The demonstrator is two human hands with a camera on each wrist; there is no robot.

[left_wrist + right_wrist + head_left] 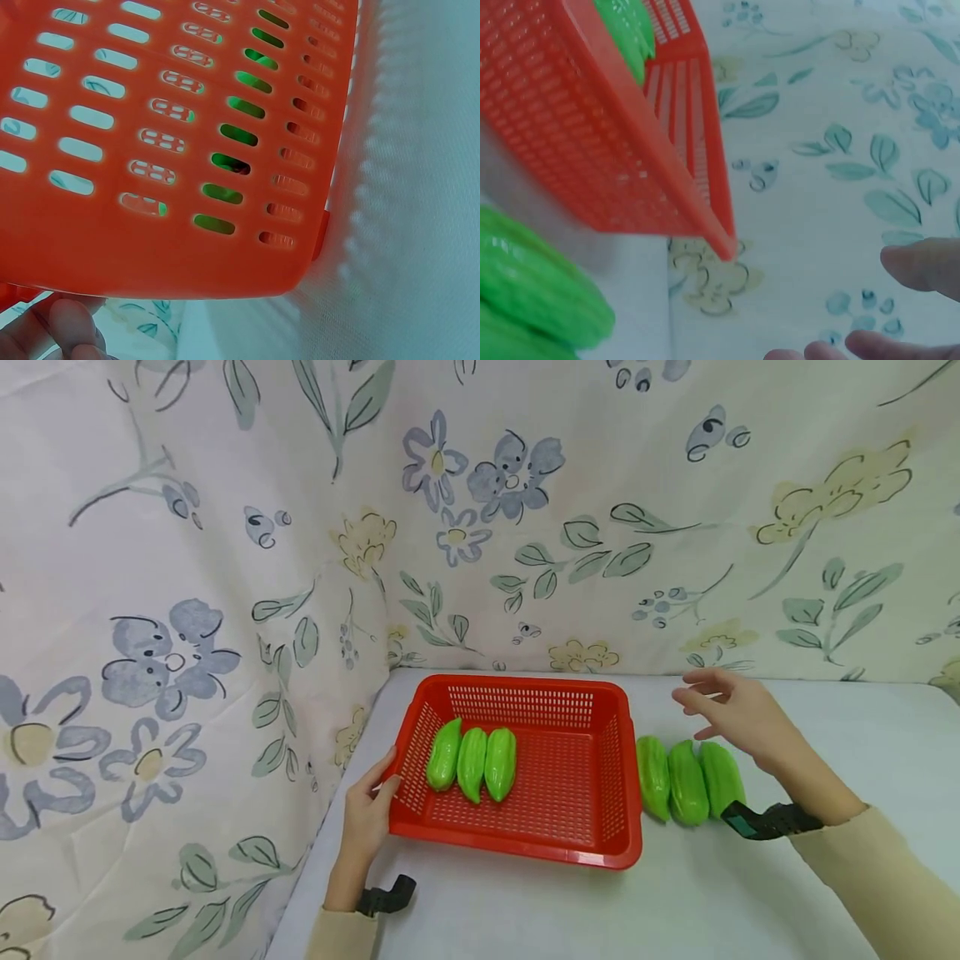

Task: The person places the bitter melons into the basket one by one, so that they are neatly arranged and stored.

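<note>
A red plastic basket (pixel 555 777) with slotted walls stands on the white table. Three glossy, ridged green vegetables, pepper-like in shape, lie side by side at its left; the middle one (pixel 472 764) has a curved tip. My left hand (pixel 365 817) grips the basket's left rim; in the left wrist view its fingers (pixel 71 326) show at the rim's edge. Over the far end of three more such vegetables (pixel 687 783), right of the basket, hovers my right hand (pixel 738 714). Its fingers are loosely bent, with nothing held. In the right wrist view the thumb (pixel 922 264) is apart from the fingertips.
Behind the table (pixel 517 902) and along its left side hangs a floral cloth (pixel 585 477). The basket's raised walls stand between the two groups of vegetables. Each wrist wears a black strap, the right one (pixel 776 821) near the outer vegetables.
</note>
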